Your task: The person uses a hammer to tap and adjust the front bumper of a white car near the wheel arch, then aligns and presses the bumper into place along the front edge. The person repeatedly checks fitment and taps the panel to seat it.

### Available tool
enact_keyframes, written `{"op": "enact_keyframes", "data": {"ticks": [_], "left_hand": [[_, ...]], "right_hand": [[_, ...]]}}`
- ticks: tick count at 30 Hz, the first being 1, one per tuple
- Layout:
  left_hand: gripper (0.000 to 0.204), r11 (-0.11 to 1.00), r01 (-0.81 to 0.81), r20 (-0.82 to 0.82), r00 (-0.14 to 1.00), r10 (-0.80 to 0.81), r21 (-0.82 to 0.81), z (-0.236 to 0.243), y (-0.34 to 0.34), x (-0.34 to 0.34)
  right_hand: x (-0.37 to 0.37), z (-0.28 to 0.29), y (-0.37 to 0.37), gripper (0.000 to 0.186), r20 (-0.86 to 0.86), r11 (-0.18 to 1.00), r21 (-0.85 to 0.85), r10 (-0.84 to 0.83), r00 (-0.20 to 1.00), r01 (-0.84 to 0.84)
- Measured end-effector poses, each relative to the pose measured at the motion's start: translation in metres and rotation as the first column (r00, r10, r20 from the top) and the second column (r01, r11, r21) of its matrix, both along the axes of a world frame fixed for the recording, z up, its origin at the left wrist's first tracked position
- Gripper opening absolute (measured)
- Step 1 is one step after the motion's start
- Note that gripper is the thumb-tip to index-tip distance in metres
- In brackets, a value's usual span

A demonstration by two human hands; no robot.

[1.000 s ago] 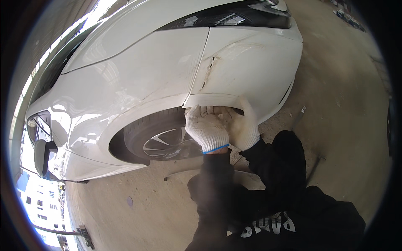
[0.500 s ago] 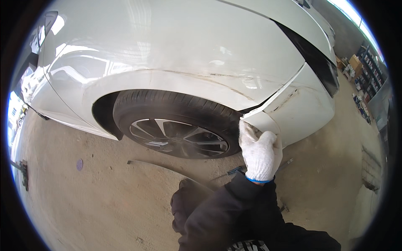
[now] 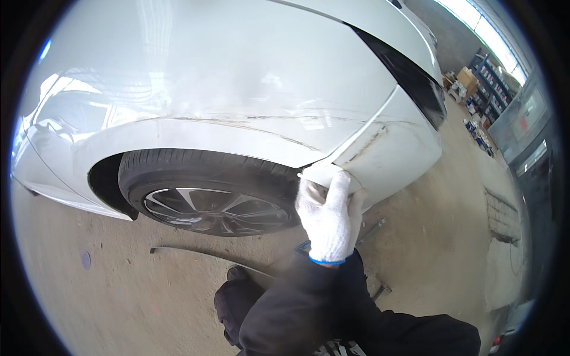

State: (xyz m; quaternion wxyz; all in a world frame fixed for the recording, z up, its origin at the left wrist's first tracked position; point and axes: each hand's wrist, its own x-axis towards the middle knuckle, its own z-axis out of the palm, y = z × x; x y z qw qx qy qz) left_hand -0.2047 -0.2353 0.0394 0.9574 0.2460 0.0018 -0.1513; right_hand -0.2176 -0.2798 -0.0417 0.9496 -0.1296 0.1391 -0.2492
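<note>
My left hand [image 3: 326, 219], in a white knit glove with a blue cuff, comes up from a dark sleeve and is closed on the edge of the white car bumper [image 3: 401, 142], where it meets the wheel arch. Its fingers are curled at the arch side and partly hidden. A second dark sleeve [image 3: 359, 279] rises just behind it. My right hand seems to lie behind the left, its fingers hidden. Brown scuffs [image 3: 365, 145] mark the bumper, and scratches [image 3: 279, 135] run along the white fender [image 3: 237, 77]. A gap shows between fender and bumper.
Left of my hand is the tire [image 3: 208, 166] with its spoked wheel [image 3: 217, 210]. On the dusty floor lie a long, thin curved strip [image 3: 202, 254] and a metal-ended tool [image 3: 373, 231]. Shelves [image 3: 493, 89] and cardboard boxes [image 3: 467, 80] stand far right.
The view has swung rightward, so car, floor and hand all appear farther left. My left hand keeps its grip at the bumper edge. More of the shelving side shows.
</note>
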Motion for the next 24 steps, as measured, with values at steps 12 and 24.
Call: {"op": "enact_keyframes", "data": {"ticks": [12,24], "left_hand": [[0.026,0.994,0.076,0.111,0.99,-0.084,0.074,-0.02,0.016,0.015],[0.029,0.996,0.046,0.281,0.96,-0.021,-0.082,-0.041,0.061,0.049]], "right_hand": [[-0.005,-0.005,0.003,0.071,0.047,0.999,0.01,-0.05,0.998,0.05],[0.012,0.042,0.035,0.095,0.202,0.98,0.193,-0.089,0.975,0.049]]}}
